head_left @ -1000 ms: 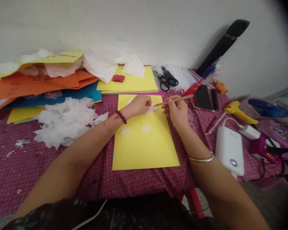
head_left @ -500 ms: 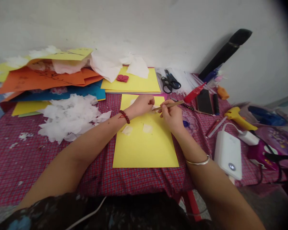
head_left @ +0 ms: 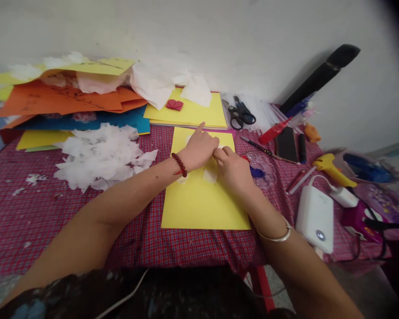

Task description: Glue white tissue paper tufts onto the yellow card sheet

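Note:
A yellow sheet of paper [head_left: 204,206] lies before me, with small white paper pieces [head_left: 209,176] on it. Over its upper half, my left hand [head_left: 201,149] has its index finger stretched out, thumb and other fingers drawn together. My right hand [head_left: 233,169] meets it there, its fingers pinched at the left fingertips. A bit of white shows behind the touching fingers; what they hold is hidden. The tan stick seen earlier cannot be made out now. Close to the right hand sits a clear scalloped dish [head_left: 269,170] with blue colour in it.
At left, a heap of torn white tissue [head_left: 99,157] lies before stacked coloured cards [head_left: 69,102]. Behind the sheet are a folded red paper [head_left: 174,105] and scissors [head_left: 241,115]. A red tube [head_left: 273,131], phone [head_left: 286,145], yellow glue gun [head_left: 335,169] and white power bank [head_left: 315,219] stand right.
My hands have come together until their fingertips touch. The left index finger has stretched out, and the tan stick in my right hand has gone from sight. The view has shifted slightly.

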Tool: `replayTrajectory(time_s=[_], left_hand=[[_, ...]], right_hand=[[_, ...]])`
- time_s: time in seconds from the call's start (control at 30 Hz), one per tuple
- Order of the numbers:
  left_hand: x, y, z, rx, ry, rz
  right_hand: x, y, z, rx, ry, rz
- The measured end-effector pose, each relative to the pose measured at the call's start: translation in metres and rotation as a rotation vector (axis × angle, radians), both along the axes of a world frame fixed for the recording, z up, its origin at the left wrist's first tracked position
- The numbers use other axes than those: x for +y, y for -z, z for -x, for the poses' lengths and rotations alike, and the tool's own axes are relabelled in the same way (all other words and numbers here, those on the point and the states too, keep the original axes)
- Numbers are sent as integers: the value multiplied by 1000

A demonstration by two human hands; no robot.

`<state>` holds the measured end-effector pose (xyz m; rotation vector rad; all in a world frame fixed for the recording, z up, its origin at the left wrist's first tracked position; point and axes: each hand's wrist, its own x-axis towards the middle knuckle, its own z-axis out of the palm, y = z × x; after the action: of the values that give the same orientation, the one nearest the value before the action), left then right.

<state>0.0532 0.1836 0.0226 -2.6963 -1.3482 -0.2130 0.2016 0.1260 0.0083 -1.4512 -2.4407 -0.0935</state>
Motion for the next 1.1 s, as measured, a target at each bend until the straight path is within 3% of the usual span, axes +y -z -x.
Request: replayTrajectory(time_s=[0.4, 0.47, 0.63, 0.73, 0.83, 0.97, 1.1], left_hand=[[-4, -3, -3, 31, -14, 34], [-3, 0, -1, 34, -2, 7], [2, 9, 4, 19, 6, -54], [6, 11, 6, -22, 1, -21], [8, 5, 11, -45, -20, 78], [6, -17, 23, -84, -7, 189], [-8, -35, 33, 2, 189, 318]], right_hand=[[3, 10, -1, 98, 41, 60], [9, 13, -5, 299, 48, 110], [29, 13, -24, 1177, 230, 215], [37, 11, -34, 1434, 298, 225], [40, 10, -39, 1484, 341, 291], [40, 11, -40, 1444, 334, 362], [39, 11, -40, 1387, 276, 434]])
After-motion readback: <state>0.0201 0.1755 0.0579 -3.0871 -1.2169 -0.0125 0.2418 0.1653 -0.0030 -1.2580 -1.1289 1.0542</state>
